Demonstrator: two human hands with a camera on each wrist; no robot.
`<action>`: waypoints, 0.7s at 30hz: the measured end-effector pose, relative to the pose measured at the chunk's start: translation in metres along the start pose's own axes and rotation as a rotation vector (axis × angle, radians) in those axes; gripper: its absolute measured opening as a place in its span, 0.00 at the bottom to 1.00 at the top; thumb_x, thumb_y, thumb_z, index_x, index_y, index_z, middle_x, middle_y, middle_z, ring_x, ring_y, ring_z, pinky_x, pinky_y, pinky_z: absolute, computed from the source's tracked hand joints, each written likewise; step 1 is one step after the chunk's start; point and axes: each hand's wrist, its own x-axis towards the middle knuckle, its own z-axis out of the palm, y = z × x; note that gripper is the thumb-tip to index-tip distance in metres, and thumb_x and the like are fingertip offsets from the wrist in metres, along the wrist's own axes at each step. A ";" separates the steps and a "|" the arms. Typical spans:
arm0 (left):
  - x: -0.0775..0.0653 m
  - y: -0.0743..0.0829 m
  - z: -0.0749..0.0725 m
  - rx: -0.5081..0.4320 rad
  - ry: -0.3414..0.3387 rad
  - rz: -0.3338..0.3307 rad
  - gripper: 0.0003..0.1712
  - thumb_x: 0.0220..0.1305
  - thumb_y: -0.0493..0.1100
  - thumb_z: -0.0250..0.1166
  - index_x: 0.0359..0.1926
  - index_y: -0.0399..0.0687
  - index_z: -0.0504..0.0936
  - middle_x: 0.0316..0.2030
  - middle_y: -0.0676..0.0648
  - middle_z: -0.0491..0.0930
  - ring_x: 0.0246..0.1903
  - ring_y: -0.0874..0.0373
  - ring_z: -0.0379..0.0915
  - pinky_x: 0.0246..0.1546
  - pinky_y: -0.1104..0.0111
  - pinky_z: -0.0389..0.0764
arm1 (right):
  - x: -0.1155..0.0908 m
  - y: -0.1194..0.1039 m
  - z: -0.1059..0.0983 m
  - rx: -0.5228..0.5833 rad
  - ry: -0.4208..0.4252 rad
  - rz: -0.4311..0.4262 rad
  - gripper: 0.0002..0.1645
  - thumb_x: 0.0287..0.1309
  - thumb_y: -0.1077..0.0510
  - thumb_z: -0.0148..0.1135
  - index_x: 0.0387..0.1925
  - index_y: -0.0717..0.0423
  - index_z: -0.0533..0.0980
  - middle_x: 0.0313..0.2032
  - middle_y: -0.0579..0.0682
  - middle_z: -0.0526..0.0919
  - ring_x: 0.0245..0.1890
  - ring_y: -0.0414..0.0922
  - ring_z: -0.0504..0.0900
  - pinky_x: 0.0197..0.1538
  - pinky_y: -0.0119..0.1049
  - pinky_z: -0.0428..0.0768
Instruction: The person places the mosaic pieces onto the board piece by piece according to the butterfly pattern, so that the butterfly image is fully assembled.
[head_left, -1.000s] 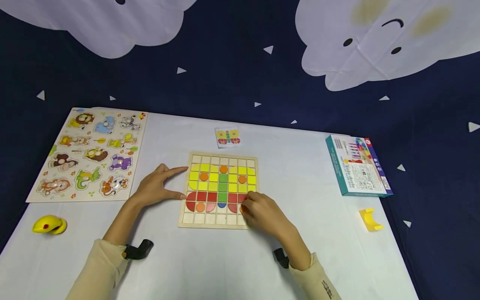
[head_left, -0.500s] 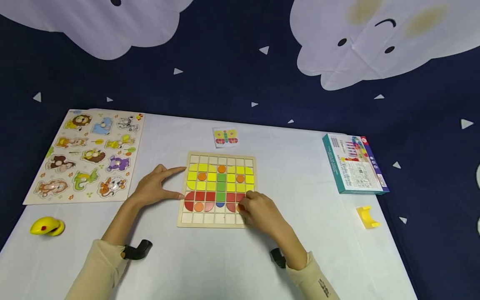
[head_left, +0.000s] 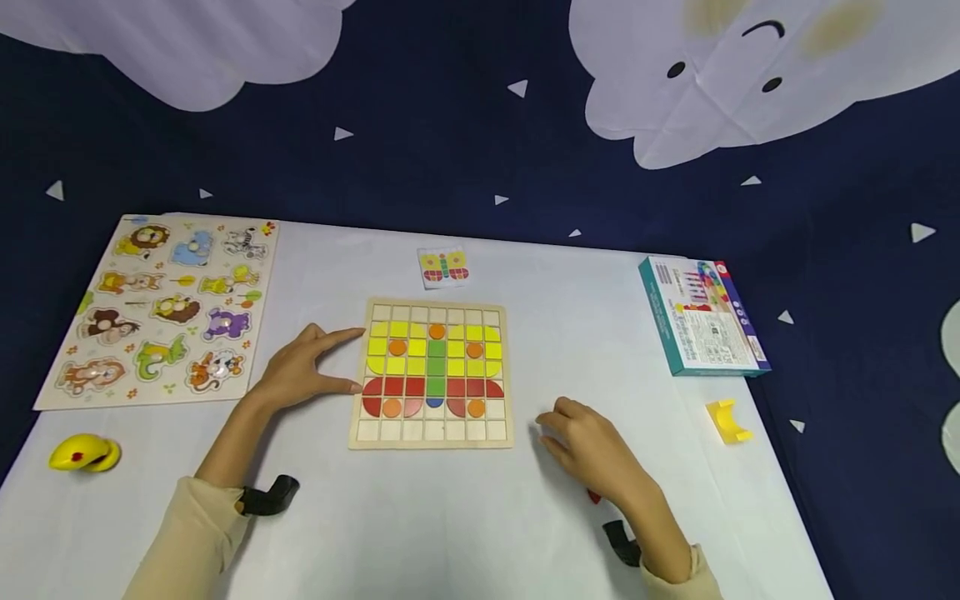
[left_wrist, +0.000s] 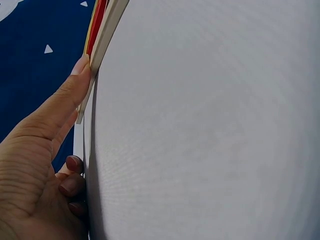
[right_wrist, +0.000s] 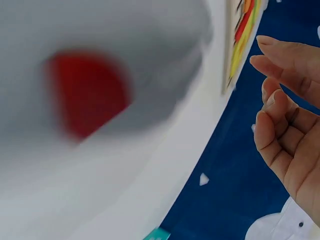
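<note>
A wooden grid board [head_left: 431, 445] on the white table carries a butterfly of yellow, red, green and blue pieces with several orange discs. My left hand [head_left: 300, 372] spreads thumb and index finger along its left edge. In the left wrist view, the thumb [left_wrist: 62, 102] touches the board's side. Away to the right of the board, my right hand [head_left: 592, 450] hovers with loosely bent fingers. Nothing sits between its fingertips in the right wrist view. Beneath that hand lies a red quarter-round piece [right_wrist: 90, 95], mostly hidden in the head view. Its neighbour on the board is an orange disc [head_left: 476, 408].
A card with a butterfly picture [head_left: 443, 268] lies behind the board. To the left are an animal knob puzzle [head_left: 153, 312] and a yellow toy [head_left: 85, 452]. A teal-sided box [head_left: 703, 317] and a yellow curved block [head_left: 727, 422] lie on the right.
My right hand has let go of an orange disc at the board's lower right and moved right, toward the red piece. The left hand keeps its place at the board's edge.
</note>
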 end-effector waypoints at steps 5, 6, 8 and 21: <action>0.000 0.001 -0.001 -0.008 -0.002 -0.003 0.54 0.41 0.59 0.81 0.71 0.55 0.69 0.36 0.44 0.63 0.32 0.52 0.59 0.33 0.63 0.61 | -0.029 0.012 -0.004 -0.023 -0.028 0.098 0.14 0.45 0.61 0.78 0.36 0.60 0.84 0.30 0.45 0.76 0.27 0.36 0.68 0.33 0.32 0.74; 0.000 0.001 -0.001 -0.010 -0.005 -0.006 0.55 0.42 0.60 0.81 0.71 0.55 0.69 0.36 0.44 0.64 0.32 0.53 0.60 0.33 0.63 0.61 | -0.034 0.014 -0.005 -0.029 -0.034 0.114 0.14 0.45 0.60 0.79 0.35 0.59 0.84 0.29 0.45 0.76 0.27 0.36 0.67 0.34 0.32 0.74; -0.001 0.001 -0.002 -0.009 -0.005 -0.012 0.55 0.42 0.60 0.81 0.71 0.55 0.69 0.37 0.44 0.64 0.32 0.52 0.60 0.33 0.63 0.61 | -0.043 0.016 -0.005 -0.044 -0.043 0.139 0.15 0.44 0.58 0.79 0.34 0.59 0.84 0.29 0.43 0.74 0.27 0.36 0.66 0.34 0.32 0.74; -0.001 0.001 -0.001 -0.009 -0.001 -0.003 0.55 0.41 0.60 0.81 0.71 0.55 0.69 0.35 0.44 0.62 0.31 0.53 0.58 0.31 0.63 0.61 | -0.079 0.021 0.002 -0.124 -0.072 0.220 0.19 0.37 0.53 0.83 0.28 0.56 0.81 0.27 0.41 0.70 0.27 0.37 0.66 0.35 0.34 0.74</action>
